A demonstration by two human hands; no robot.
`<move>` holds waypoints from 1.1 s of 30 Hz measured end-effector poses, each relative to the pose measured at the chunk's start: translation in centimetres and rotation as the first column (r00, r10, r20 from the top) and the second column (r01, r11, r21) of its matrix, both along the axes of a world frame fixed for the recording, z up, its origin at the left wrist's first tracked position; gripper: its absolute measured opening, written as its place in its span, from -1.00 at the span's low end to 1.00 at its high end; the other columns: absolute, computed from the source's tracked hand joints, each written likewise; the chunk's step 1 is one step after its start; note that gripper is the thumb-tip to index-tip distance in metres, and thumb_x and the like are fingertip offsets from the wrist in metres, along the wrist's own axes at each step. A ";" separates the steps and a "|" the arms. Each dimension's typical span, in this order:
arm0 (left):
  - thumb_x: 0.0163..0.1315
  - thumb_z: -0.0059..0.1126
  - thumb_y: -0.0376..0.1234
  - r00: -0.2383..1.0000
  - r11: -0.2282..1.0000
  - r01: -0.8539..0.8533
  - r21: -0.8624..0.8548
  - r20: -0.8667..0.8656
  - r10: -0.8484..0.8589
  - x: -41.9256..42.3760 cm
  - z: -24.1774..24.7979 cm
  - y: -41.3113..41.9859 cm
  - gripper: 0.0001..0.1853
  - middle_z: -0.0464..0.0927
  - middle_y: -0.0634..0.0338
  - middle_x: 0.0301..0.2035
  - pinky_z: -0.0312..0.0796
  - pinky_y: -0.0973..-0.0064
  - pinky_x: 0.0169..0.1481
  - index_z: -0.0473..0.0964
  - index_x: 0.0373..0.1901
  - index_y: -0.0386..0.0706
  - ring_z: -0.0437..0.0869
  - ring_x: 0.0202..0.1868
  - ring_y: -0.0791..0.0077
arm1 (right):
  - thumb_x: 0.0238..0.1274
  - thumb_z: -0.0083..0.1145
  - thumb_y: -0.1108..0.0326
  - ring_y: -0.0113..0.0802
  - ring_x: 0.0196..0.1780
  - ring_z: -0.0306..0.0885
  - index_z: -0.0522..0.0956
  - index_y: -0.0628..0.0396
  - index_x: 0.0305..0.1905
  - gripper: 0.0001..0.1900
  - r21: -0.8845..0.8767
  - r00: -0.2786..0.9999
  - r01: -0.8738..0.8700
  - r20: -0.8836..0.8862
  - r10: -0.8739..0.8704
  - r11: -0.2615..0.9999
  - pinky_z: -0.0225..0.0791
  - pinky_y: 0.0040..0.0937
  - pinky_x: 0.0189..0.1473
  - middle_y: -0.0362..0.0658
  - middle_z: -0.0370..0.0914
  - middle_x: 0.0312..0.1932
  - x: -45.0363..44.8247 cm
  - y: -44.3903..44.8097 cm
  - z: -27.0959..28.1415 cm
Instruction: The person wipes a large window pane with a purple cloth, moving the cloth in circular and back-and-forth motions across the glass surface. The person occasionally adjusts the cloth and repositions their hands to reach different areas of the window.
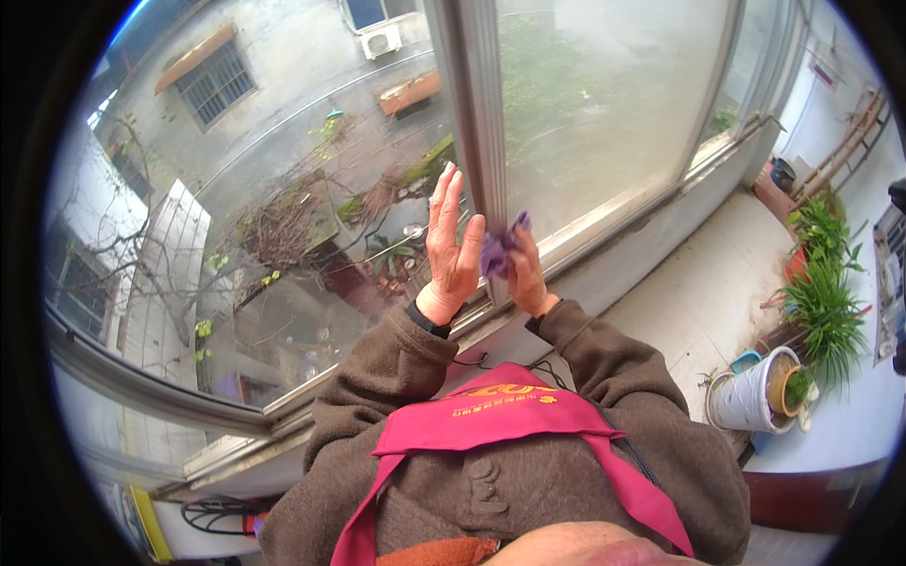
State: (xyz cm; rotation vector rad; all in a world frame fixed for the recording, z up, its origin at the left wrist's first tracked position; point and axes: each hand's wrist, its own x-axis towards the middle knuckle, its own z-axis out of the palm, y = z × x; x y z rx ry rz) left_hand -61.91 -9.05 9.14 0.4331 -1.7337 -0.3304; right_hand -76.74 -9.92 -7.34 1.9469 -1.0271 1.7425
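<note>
A crumpled purple cloth (pixel 497 255) is in my right hand (pixel 526 272), against the lower part of the upright metal window frame (pixel 476 106). My left hand (pixel 451 244) is raised with its fingers stretched up and the thumb apart, holding nothing. It is beside the frame, before the left window pane (pixel 304 233); whether it touches the glass I cannot tell. On the right of the upright stands a hazy glass pane (pixel 601 106), its surface clouded. Both panes sit above a pale sill track (pixel 573 233).
Green potted plants (pixel 821 304) line the right side by a tiled floor (pixel 679 311). Nearer stands a white ribbed pot (pixel 747 396). A wooden ladder (pixel 849 145) leans at the far right. Outside are a building wall (pixel 297 56) and bare branches (pixel 283 219). I wear a red apron (pixel 495 417).
</note>
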 end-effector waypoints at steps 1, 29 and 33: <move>0.31 0.00 -0.39 1.000 1.000 0.010 -0.005 0.000 -0.010 -0.3 -0.1 -0.1 -0.44 0.19 -0.14 0.35 0.02 0.24 0.46 0.21 0.34 -0.38 0.19 0.41 0.05 | 0.26 0.05 0.55 0.23 0.40 0.16 0.37 0.24 -0.02 -0.78 -0.039 0.995 -0.022 0.092 0.025 0.999 0.09 0.03 0.41 0.21 0.13 0.36 -0.4 -0.5 2.0; 0.39 -0.01 -0.23 0.474 0.447 -0.877 -0.177 -0.171 0.864 -13.4 -2.1 -4.1 -0.34 -0.01 -0.36 0.37 -0.08 0.04 0.43 0.07 0.40 -0.38 -0.01 0.44 -0.16 | 0.27 0.01 0.46 0.11 0.38 0.20 0.36 0.23 0.22 -0.59 -0.090 0.880 0.260 0.432 -0.198 0.961 0.06 -0.06 0.39 0.15 0.30 0.29 -31.6 -10.9 14.6; 0.43 -0.10 -0.28 0.377 0.327 -0.913 -0.242 -0.202 0.904 -13.5 -2.3 -4.9 -0.42 0.16 -0.32 0.31 -0.03 0.01 0.41 0.10 0.39 -0.39 0.08 0.40 -0.20 | 0.17 0.16 0.40 -0.03 0.49 0.07 0.40 0.01 0.28 -0.47 -0.203 0.992 -0.049 -0.127 0.023 0.978 -0.10 0.03 0.49 -0.01 0.22 0.40 -24.2 -8.4 13.0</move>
